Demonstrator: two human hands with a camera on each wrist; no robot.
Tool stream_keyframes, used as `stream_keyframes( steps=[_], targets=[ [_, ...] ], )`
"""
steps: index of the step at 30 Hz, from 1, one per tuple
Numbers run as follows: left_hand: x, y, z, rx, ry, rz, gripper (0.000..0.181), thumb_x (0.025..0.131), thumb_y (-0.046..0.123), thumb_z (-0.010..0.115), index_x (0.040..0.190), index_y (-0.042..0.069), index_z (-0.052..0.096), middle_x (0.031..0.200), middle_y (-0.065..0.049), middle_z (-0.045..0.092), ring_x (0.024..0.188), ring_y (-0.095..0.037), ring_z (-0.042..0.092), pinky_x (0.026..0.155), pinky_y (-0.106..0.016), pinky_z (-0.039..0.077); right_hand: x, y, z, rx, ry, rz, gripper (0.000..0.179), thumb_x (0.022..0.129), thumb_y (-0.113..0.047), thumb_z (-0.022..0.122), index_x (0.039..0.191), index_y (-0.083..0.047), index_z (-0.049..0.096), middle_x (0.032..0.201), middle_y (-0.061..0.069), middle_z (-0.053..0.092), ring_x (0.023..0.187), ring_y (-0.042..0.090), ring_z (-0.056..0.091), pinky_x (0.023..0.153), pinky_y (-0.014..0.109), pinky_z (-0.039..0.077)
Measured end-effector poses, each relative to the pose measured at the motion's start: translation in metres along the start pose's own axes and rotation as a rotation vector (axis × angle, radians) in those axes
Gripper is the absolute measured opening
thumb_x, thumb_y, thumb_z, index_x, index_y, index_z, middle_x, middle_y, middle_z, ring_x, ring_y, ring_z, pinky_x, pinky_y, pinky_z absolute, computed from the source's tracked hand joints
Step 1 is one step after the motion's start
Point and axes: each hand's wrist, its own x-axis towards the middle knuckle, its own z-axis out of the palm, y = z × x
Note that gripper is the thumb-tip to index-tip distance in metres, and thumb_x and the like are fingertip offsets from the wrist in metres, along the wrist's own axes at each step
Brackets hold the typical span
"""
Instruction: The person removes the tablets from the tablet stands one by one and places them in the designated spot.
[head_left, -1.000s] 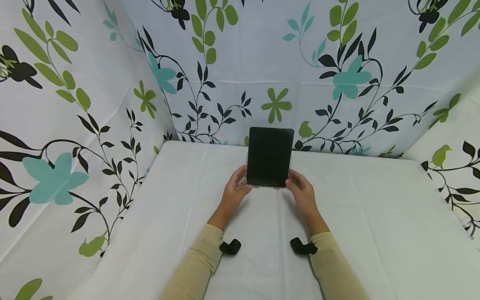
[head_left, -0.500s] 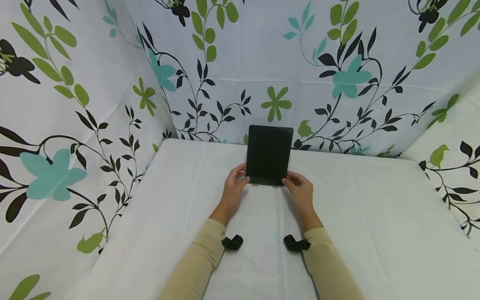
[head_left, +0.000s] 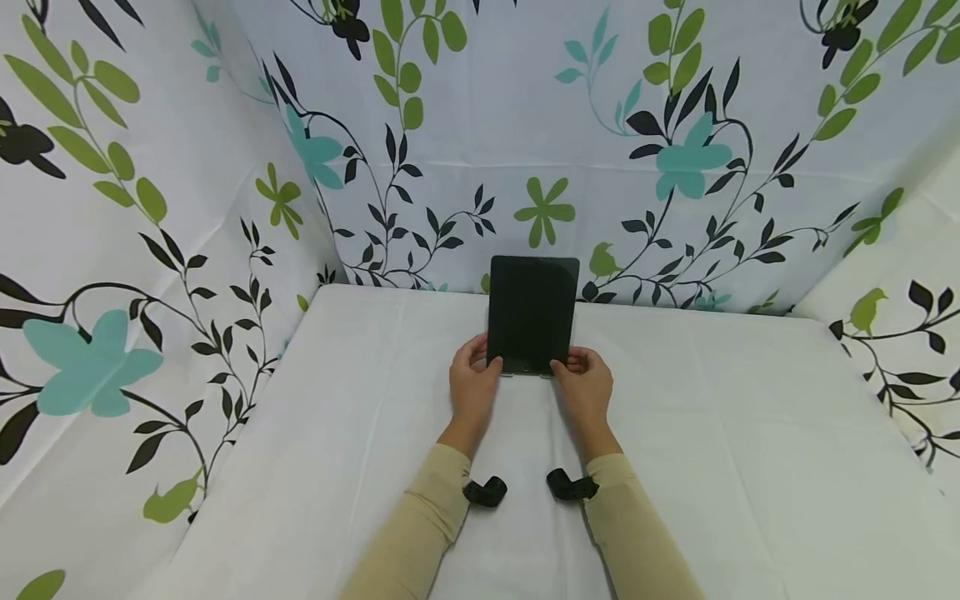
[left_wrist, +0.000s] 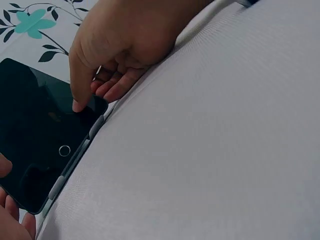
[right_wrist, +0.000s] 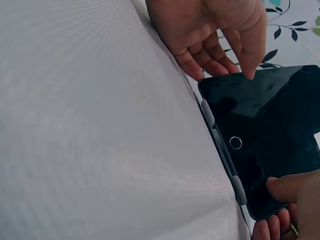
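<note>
A black tablet [head_left: 532,308] stands propped near the far edge of the table, its dark screen toward me. Its lower edge sits in a stand whose two grey lips [right_wrist: 208,114] hook over the front in the right wrist view; most of the stand is hidden behind. My left hand [head_left: 474,392] grips the lower left corner, thumb on the glass and fingers at the side and back. At the lower right corner my right hand [head_left: 587,390] pinches the tablet likewise, its thumb [right_wrist: 285,187] pressed on the front near the round home button [right_wrist: 236,143].
A white cloth [head_left: 712,433] covers the table. Behind and on the left hangs a curtain [head_left: 480,125] printed with leaves and flowers, close to the table's far edge. Black wrist cameras [head_left: 486,492] sit on both sleeves.
Both hands have drawn inward, their thumbs sliding from the tablet's lower sides onto its front face. The forearms are nearer each other. The tablet stays standing in about the same place.
</note>
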Motion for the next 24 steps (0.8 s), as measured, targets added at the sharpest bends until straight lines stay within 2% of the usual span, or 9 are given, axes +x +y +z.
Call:
stream_keyframes(
  steps=[4,7,13,20,24],
  targets=[
    [-0.0030,0.0001,-0.0010,0.036,-0.024,0.038,0.048,0.090,0.004,0.071,0.136,0.016,0.064,0.126,-0.007,0.062,0.120,-0.022,0.059,0.102,-0.039,0.049,-0.0035,0.0007,-0.0020,-0.016,0.009,-0.019,0.035,0.084,-0.009,0.080,0.115,0.000,0.067,0.109,0.017,0.068,0.097,0.027,0.064,0.087,0.031,0.050],
    [-0.0039,-0.0005,-0.0020,0.039,-0.038,0.054,0.049,0.090,0.001,0.070,0.137,0.015,0.063,0.126,-0.007,0.062,0.120,-0.023,0.058,0.103,-0.040,0.049,-0.0045,0.0015,-0.0020,-0.017,0.018,-0.027,0.035,0.084,-0.008,0.080,0.115,0.001,0.067,0.108,0.018,0.068,0.097,0.029,0.064,0.088,0.034,0.051],
    [-0.0018,-0.0032,-0.0050,-0.004,-0.079,0.037,0.051,0.091,-0.003,0.065,0.138,0.017,0.061,0.129,-0.005,0.059,0.124,-0.022,0.054,0.107,-0.040,0.047,-0.0012,0.0044,0.0018,-0.029,0.033,-0.044,0.033,0.083,-0.007,0.080,0.113,0.001,0.067,0.105,0.017,0.068,0.094,0.026,0.063,0.085,0.028,0.048],
    [0.0001,-0.0052,-0.0078,-0.039,-0.101,0.056,0.052,0.092,-0.005,0.063,0.138,0.018,0.059,0.129,-0.005,0.056,0.123,-0.023,0.052,0.109,-0.043,0.044,-0.0018,-0.0001,0.0020,0.000,0.012,-0.033,0.034,0.083,-0.005,0.080,0.113,0.002,0.067,0.105,0.018,0.068,0.095,0.027,0.063,0.086,0.031,0.050],
    [0.0004,-0.0066,-0.0092,-0.034,-0.097,0.062,0.050,0.092,-0.005,0.066,0.136,0.019,0.060,0.128,-0.006,0.057,0.120,-0.023,0.053,0.106,-0.041,0.046,-0.0038,-0.0007,0.0002,0.017,-0.003,-0.019,0.033,0.083,-0.004,0.081,0.112,0.002,0.066,0.105,0.018,0.068,0.095,0.025,0.063,0.082,0.023,0.048]
  ],
)
